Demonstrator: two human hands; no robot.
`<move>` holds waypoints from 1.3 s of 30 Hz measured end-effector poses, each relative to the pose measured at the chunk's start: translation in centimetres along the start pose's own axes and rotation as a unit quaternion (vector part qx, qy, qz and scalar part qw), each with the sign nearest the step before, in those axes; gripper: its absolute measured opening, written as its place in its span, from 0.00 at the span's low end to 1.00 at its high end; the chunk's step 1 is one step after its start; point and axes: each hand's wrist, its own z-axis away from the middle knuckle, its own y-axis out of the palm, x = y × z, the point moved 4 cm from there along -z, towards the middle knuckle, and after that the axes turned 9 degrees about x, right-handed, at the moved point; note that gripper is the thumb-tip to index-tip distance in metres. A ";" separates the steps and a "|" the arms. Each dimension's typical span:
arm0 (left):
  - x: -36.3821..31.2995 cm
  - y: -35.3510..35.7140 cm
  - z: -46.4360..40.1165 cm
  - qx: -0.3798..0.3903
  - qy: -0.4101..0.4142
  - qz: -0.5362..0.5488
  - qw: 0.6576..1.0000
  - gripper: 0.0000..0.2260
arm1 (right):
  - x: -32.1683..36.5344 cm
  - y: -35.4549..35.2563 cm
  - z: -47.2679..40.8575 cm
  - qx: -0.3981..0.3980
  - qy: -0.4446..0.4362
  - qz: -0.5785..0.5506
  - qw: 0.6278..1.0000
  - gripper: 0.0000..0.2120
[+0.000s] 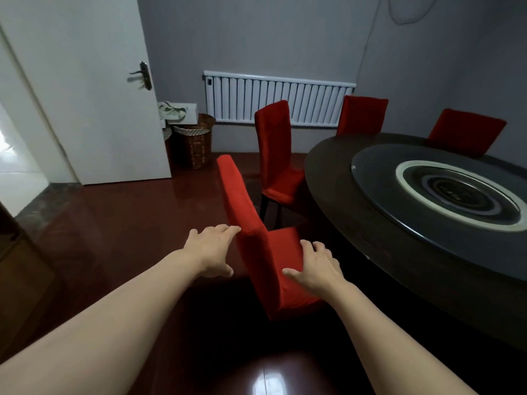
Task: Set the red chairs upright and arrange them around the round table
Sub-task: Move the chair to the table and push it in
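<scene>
The nearest red chair point(273, 280) stands on the floor just left of the dark round table point(336, 178), its tall back leaning away to the left. My left hand point(212, 249) touches the rear of the backrest with straight fingers. My right hand point(313, 269) rests flat on the edge of the seat, thumb spread along the side. A second red chair point(273, 149) stands upright at the table's left side. Two more red chairs point(362, 115) point(464, 129) show only their backs behind the table.
A glass turntable point(370, 178) lies on the table top. A white radiator point(279, 101) hangs on the far wall. Wicker baskets point(194, 143) stand beside the open white door point(94, 109). Glossy dark red floor point(114, 223) stretches to the left.
</scene>
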 end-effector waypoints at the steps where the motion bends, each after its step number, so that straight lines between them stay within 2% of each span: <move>1: 1.3 -0.7 -1.8 -0.004 0.009 -0.010 1.000 0.45 | 1.3 0.0 -2.0 -0.004 0.002 -0.014 1.000 0.41; 12: 11.3 -7.2 -15.1 0.004 0.086 -0.069 0.994 0.45 | 10.6 -3.2 -14.6 -0.052 0.038 -0.075 0.995 0.38; 19: 15.6 -8.7 -22.7 0.017 0.191 -0.090 0.977 0.45 | 14.8 -1.8 -19.2 -0.033 0.138 -0.091 0.986 0.43; 22: 18.2 -9.7 -25.6 0.011 0.252 -0.120 0.960 0.44 | 17.5 -0.2 -20.3 -0.036 0.211 -0.112 0.970 0.45; 26: 21.6 -10.7 -28.5 0.034 0.316 -0.150 0.936 0.44 | 21.1 1.2 -20.5 -0.038 0.305 -0.086 0.948 0.48; 31: 22.0 -11.7 -31.6 0.032 0.360 -0.171 0.917 0.44 | 22.4 1.0 -20.5 -0.051 0.354 -0.126 0.925 0.48; 39: 19.3 -11.0 -36.2 0.031 0.407 -0.196 0.891 0.43 | 21.8 1.5 -24.1 -0.077 0.412 -0.087 0.904 0.48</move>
